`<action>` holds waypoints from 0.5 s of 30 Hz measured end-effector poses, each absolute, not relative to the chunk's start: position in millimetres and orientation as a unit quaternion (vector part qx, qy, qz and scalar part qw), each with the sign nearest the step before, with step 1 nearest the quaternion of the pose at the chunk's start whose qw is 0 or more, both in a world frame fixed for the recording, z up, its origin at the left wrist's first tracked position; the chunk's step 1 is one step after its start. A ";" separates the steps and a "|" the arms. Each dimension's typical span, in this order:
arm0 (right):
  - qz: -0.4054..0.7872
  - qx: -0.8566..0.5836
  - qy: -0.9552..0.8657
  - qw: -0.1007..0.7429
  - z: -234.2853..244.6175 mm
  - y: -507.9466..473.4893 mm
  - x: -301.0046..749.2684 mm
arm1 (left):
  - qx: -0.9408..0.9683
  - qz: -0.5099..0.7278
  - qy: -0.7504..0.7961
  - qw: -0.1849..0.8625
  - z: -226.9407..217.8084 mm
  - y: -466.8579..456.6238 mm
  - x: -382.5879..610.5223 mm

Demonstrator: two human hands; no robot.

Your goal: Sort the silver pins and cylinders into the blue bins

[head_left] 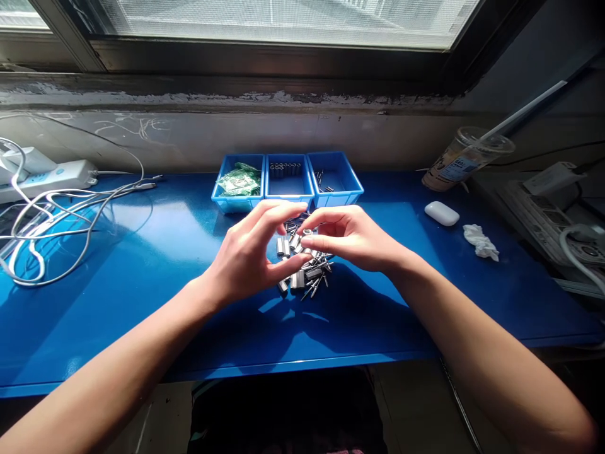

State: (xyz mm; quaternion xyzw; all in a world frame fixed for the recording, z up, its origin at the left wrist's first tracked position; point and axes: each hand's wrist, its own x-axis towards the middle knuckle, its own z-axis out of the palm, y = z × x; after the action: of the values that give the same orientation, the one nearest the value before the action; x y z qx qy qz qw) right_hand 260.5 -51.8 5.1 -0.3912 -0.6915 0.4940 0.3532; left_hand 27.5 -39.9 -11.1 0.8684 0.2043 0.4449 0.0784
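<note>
**While the left hand spreads, the right hand pinches a sleeve**

Where the view begins, dark clothing shows below the near edge of a blue table. Both bare forearms reach in over that edge from either side. On the left, fingers and thumb stand well apart, curved, with nothing seen between them. On the right, thumb and fingertips grip the small metal sleeve, its round end showing, above a pile of hex sleeves and thin pins on the table. Shadows of the hands fall just in front of the pile.

To the right lie a crumpled tissue and, just beyond it, a white case; far left, pale cables lie tangled.

Behind the pile, three blue bins stand side by side: the left bin holds green packets, the middle bin rows of sleeves toward its back, the right bin a few pins. A cup with a straw tilts at back right; a power strip lies at back left. Beyond are the wall and window.
</note>
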 end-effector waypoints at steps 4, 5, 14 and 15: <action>0.338 -0.460 -0.713 0.407 31.1 -36.7 273.1 | 0.832 0.492 0.246 0.067 -4.8 -40.6 26.3; 0.295 -0.480 -0.716 0.412 38.0 -28.7 274.8 | 0.831 0.491 0.251 0.068 -3.8 -40.5 26.0; 0.058 -0.552 -0.799 0.230 41.6 69.5 240.6 | 0.850 0.477 0.199 0.107 -8.8 -46.5 35.8; 0.037 -0.565 -0.801 0.197 38.3 75.6 235.1 | 0.849 0.478 0.195 0.111 -8.8 -47.8 37.1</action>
State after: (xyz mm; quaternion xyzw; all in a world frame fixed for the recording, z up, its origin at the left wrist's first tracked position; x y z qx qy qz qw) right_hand 235.1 75.6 38.3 -0.5646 -0.8006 0.0367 0.1972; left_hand 37.1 -47.8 -8.8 0.8493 0.1953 0.4779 0.1105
